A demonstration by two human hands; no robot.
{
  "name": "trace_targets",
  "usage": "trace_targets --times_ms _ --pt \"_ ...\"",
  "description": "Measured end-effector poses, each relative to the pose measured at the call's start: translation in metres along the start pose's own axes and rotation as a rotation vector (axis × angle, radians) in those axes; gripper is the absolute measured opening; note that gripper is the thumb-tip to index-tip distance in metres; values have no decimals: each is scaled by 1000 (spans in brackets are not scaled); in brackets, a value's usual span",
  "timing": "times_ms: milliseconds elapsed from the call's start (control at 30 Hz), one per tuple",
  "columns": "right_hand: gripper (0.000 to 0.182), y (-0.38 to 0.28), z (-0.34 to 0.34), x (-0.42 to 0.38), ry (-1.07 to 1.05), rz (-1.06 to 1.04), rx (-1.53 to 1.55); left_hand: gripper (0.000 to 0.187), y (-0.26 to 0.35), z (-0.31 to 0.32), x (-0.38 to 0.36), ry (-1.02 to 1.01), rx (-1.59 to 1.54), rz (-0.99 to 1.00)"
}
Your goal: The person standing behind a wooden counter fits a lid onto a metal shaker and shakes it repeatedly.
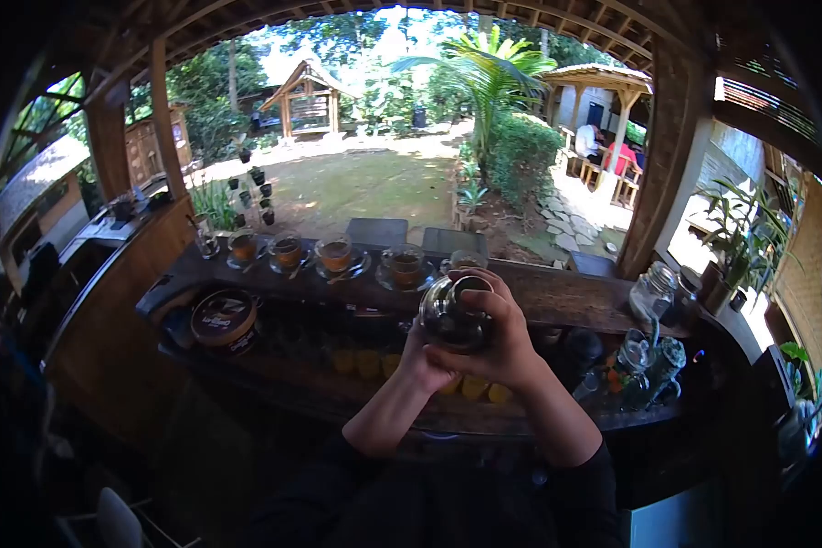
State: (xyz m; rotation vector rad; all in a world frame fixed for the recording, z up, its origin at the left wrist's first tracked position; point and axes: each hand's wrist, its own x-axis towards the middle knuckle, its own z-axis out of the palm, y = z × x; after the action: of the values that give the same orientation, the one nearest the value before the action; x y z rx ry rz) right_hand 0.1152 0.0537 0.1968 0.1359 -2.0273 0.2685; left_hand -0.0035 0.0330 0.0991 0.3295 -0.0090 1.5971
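**A:** What is held at the centre of the view?

**B:** A small round glass pot (454, 315) is held in front of the chest, just right of centre. It is cupped by both hands above a dark wooden counter (566, 297).

**A:** How are the fingers placed around it?

**B:** The right hand (502, 342) is wrapped over the pot from 3 o'clock, its fingers (484, 283) curled closed across the top and right side of the glass. The left hand (420, 361) is pressed against the pot from 7 o'clock, mostly hidden behind it and the right hand, so how tightly it is closed cannot be told. The glass is seen between the thumb side and the curled fingers, with its dark opening at 12 o'clock.

**A:** What is set around the pot?

**B:** Beyond it, from 10 to 12 o'clock, a row of glass cups (336, 254) with amber drink is lined up on saucers along the counter. A round lidded tin (223, 320) is placed at 9 o'clock, well apart. Glass jars (653, 292) are grouped at 3 o'clock. Yellow rounds (367, 363) are seen just below the hands, on a lower shelf.
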Motion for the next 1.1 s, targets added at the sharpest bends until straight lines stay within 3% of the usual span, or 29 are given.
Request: trace_targets --times_ms 33,100,133,167,233,267,300,367,400,433,500,533,600,633,700,767,833,867,900,933,967,1000,1033,1100 --pt "63 3 13 3 42 4 73 43 6 1 -5 91 3 29" --pt "50 -23 27 16 -100 -416 14 46 40 -6 -18 -347 -225 -168" --pt "50 -47 33 23 -126 -558 29 44 62 13 -41 -216 -127 -238" --pt "49 -67 40 27 -145 -691 51 42 70 14 -40 -474 -125 -148" --pt "49 -75 50 20 -181 -761 76 41 82 22 -48 -718 22 65" --pt "49 -76 56 19 -209 -829 56 43 87 21 -53 -677 4 103" --pt "50 -70 65 25 -158 -742 178 42 95 21 -59 -566 -6 47" --pt "49 -37 89 44 -100 -640 273 39 106 -7 -62 -141 -144 -127" --pt "51 -14 102 42 -147 -488 213 42 112 -27 -59 -264 -89 99" --pt "70 -3 116 50 -87 -304 310 44 106 -24 -61 122 -109 297" --pt "60 -4 119 51 -48 -332 367 45 110 -15 -74 28 28 332" --pt "55 -20 117 57 -37 -529 381 45 119 1 -85 18 35 345" --pt "49 -61 97 54 -116 -809 345 48 132 28 -114 29 126 130" --pt "47 -75 88 46 -200 -890 289 53 126 31 -105 -386 127 230" --pt "45 -76 94 47 -140 -833 281 56 123 46 -114 -394 153 312" --pt "43 -48 116 65 -1 -766 638 48 135 34 -121 31 125 220" --pt "50 -17 144 63 -25 -340 546 45 136 9 -104 59 142 449" --pt "50 -21 145 62 -27 -348 560 43 139 5 -100 195 132 506" --pt "55 -25 143 62 -26 -294 580 43 140 3 -106 194 143 519" --pt "59 -28 141 63 -25 -246 599 41 140 9 -115 69 104 409" --pt "57 -45 132 64 -31 -424 512 38 138 17 -125 -47 59 301" --pt "53 -57 135 63 82 -745 557 35 137 28 -134 -8 31 278" --pt "51 -73 119 66 -7 -887 485 39 133 52 -142 107 197 350" --pt "49 -82 120 56 9 -1002 424 40 138 51 -144 -201 294 352"
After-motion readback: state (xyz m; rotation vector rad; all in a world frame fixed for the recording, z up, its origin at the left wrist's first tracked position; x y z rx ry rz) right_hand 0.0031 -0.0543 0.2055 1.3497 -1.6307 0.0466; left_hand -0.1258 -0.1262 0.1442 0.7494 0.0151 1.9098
